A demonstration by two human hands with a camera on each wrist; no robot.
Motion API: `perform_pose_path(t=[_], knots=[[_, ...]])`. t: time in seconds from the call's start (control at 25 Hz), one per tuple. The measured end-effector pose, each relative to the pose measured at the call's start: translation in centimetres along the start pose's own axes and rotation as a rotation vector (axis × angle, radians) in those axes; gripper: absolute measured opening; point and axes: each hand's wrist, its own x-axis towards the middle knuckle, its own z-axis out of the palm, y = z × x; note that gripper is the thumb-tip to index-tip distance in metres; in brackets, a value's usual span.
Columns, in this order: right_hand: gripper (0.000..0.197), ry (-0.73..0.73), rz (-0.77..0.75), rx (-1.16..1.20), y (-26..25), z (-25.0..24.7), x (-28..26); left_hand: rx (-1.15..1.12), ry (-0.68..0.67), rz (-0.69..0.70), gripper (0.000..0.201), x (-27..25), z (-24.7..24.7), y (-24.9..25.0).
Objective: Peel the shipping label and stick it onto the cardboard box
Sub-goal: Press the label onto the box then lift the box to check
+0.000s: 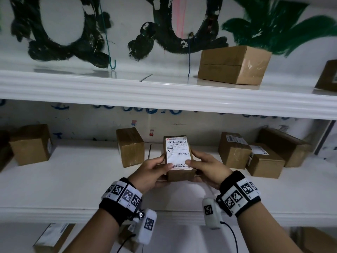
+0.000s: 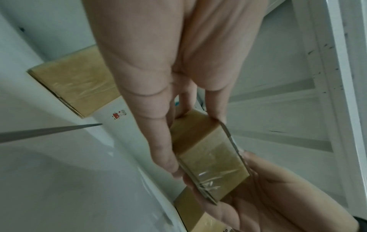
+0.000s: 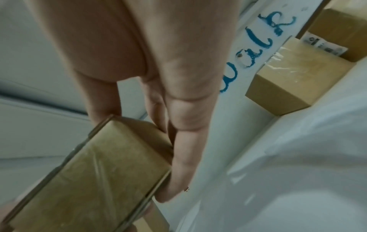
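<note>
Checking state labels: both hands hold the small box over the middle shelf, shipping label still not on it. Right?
Not quite. The shipping label already lies on the cardboard box, with both thumbs on it, as the head view shows. Left hand and right hand do hold it.

- We hold the box (image 1: 179, 173) over the middle shelf (image 1: 73, 179), left hand (image 1: 147, 177) on its left side, right hand (image 1: 207, 170) on its right.
- The label (image 1: 178, 152) lies on the box's top.
- Other boxes (image 1: 130, 147) stand behind, left and right.
- One carton (image 1: 234, 64) sits on the upper shelf (image 1: 127, 88), right.

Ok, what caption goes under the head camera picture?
Both hands, left hand and right hand, hold a cardboard box with its label on top, over a white shelf.
</note>
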Motion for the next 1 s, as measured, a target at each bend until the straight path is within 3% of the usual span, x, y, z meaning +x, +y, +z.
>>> perform_pose_path(t=[0.2, 0.36, 0.52, 0.64, 1.0], knots=[[0.058, -0.042, -0.067, 0.175, 2.3, 0.1, -1.9, -0.027, -0.017, 0.066, 0.046, -1.4, 0.5, -0.8], [0.064, -0.039, -0.058, 0.264, 4.1, 0.0, -3.0, -0.058, -0.016, 0.032, 0.05, -2.1, 1.5, -1.9], [0.061, -0.033, -0.067, 0.271, 3.8, 0.0, -3.7, -0.17, 0.088, -0.06, 0.035, -1.7, 2.4, -1.9], [0.058, -0.02, -0.101, 0.272, 3.0, 0.5, -4.0, -0.174, 0.142, -0.083, 0.039, -1.4, 3.0, -1.3], [0.07, 0.031, -0.173, 0.274, 3.5, 1.0, -5.5, -0.23, 0.121, -0.095, 0.036, -1.5, 3.7, -0.9]])
